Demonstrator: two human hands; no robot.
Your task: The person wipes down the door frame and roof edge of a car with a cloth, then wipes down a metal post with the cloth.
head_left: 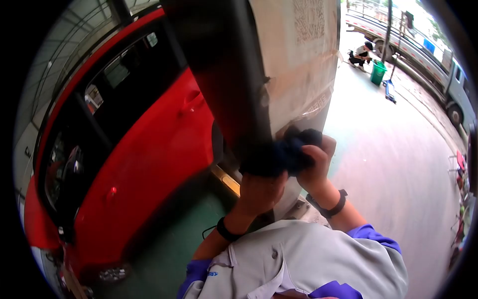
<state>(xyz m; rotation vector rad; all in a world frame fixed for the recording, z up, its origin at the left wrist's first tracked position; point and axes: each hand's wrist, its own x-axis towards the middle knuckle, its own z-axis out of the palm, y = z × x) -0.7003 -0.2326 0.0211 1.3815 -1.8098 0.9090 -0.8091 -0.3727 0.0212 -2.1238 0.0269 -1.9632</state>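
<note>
"What is being done now?"
"The dark cloth (295,152) is bunched beside the wrapped pillar (298,65), it seems. It is clamped in the grip of left hand (259,192) and right hand (315,167)."
"What is called for?"
"Steady hold, I judge; finger details are blurred."

"CR" (rest unclear) on shirt (318,254)

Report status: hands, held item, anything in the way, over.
Left hand and right hand gripping dark bunched cloth. Black post close ahead, blurred.
</note>
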